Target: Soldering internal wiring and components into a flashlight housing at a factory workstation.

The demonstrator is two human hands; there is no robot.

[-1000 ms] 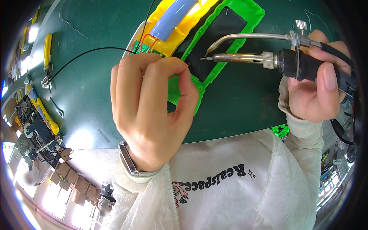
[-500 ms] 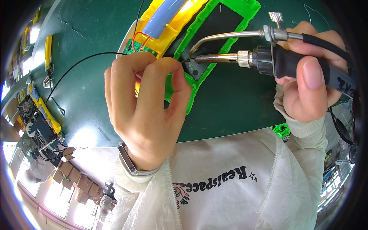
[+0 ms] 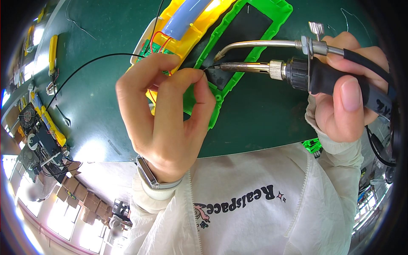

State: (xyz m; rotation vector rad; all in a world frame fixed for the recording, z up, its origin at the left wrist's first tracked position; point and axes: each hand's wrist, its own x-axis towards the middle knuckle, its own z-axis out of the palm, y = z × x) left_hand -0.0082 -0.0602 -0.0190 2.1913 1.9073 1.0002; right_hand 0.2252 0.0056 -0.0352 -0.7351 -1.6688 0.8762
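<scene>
My left hand point(image 3: 168, 106) is closed in a pinch on the end of a thin dark wire point(image 3: 207, 68), just left of the iron's tip. My right hand point(image 3: 346, 93) is wrapped around a soldering iron point(image 3: 297, 74), which points left. Clamped to the iron, a bent metal feed tube point(image 3: 259, 44) ends just above that tip. Below both lies a green plastic frame point(image 3: 278, 19) with a black panel point(image 3: 244, 29) in it. A yellow housing point(image 3: 197, 36) beside it carries a blue cylindrical battery point(image 3: 183, 21) and a green circuit board point(image 3: 154, 47) with red wires. My left fingers partly hide the board.
A black cable point(image 3: 91, 61) arches across the dark green table point(image 3: 102, 93) from the left to the board. Yellow-handled cutters point(image 3: 52, 55) lie far left, near further yellow housings point(image 3: 53, 125). Thin wire offcuts point(image 3: 355, 16) lie at the far right.
The iron and my right hand have shifted slightly right and down. My left fingers have opened away from the board a little, showing more red wire. The housing and frame appear slightly shifted right.
</scene>
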